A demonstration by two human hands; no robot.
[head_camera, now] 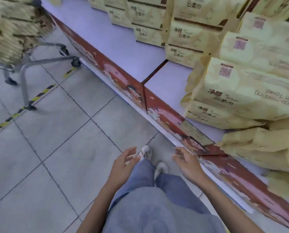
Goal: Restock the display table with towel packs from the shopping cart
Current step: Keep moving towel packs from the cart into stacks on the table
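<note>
Cream-yellow towel packs (244,91) stand stacked on the white-topped display table (117,36) along the right and top. The table's front is a red printed band (123,78). The shopping cart (14,36) is at the upper left, blurred, loaded with more cream packs. My left hand (123,163) and my right hand (187,162) hang low over the floor in front of me, fingers relaxed, holding nothing. My right hand is just short of the table's front edge.
Grey floor tiles (56,148) spread between me and the cart. A yellow-black tape line (23,108) runs across the floor under the cart's legs and wheels. My jeans and white shoes (160,167) are below the hands.
</note>
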